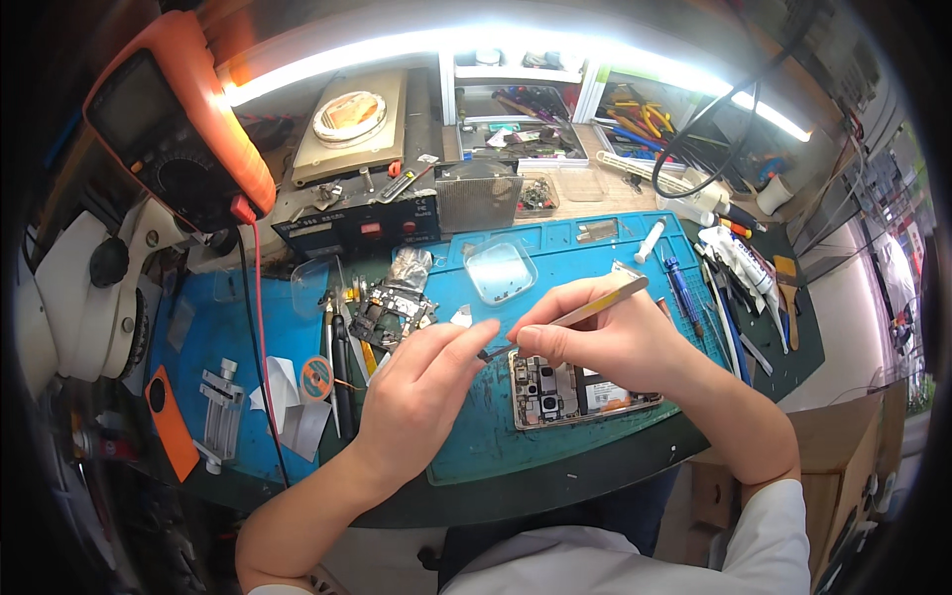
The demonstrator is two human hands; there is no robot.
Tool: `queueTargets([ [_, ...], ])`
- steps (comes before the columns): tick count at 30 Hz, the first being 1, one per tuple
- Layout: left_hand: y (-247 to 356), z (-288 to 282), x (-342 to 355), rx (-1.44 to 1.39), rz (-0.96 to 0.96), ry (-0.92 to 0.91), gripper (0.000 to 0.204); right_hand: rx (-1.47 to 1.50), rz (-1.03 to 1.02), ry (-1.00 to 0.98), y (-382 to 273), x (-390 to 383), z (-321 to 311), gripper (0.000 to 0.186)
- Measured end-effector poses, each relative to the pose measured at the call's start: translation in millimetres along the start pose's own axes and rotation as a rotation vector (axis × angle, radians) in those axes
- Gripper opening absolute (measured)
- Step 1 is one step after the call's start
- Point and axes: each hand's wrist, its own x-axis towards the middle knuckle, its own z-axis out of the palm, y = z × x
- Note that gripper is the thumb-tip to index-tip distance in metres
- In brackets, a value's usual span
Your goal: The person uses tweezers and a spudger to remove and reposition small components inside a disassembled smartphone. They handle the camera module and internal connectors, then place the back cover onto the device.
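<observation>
A pair of metal tweezers (603,301) is pinched in my right hand (620,337), its tips slanting down to the left. They meet a small dark part (484,355) at the fingertips of my left hand (421,387), which is closed around it; its kind is too small to make out. Below my right hand lies an opened smartphone (540,416) with its camera modules and battery showing, partly covered by the hand. Beyond both hands a clear plastic box (499,263) holds tiny dark pieces. A heap of circuit boards (392,315) lies left of it.
On the blue work mat (476,441) are a phone clamp (221,412), an orange panel (173,421), a wire spool (316,378) and a blue screwdriver (682,293). An orange multimeter (178,129) hangs at upper left above a microscope (89,288). Tool trays (521,139) stand behind.
</observation>
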Motion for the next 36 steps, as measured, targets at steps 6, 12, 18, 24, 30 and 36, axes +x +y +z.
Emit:
queueTargets([
  [6,-1.7,0.9,-0.4,-0.019,0.069,0.028,0.031,-0.001,0.006,-0.022,2.6,-7.8,-4.9,0.025],
  [12,1.7,1.6,-0.1,-0.106,-0.014,0.041,0.027,-0.244,-0.460,0.091,22.7,-6.8,-5.0,0.014],
  [18,4.0,3.6,-3.0,-0.106,0.040,0.050,0.025,-0.371,-0.392,0.153,23.9,-14.1,30.5,0.011],
  [24,7.1,5.0,-1.7,-0.081,0.086,0.060,0.024,-0.247,-0.221,0.120,18.2,-16.2,29.8,0.015],
  [30,6.2,5.4,-5.2,-0.089,0.072,-0.007,0.032,-0.263,-0.175,0.121,24.5,-19.7,29.7,0.014],
  [36,2.2,8.7,-7.4,-0.026,0.018,-0.043,0.036,-1.015,-0.848,0.211,53.3,-33.9,27.8,0.017],
])
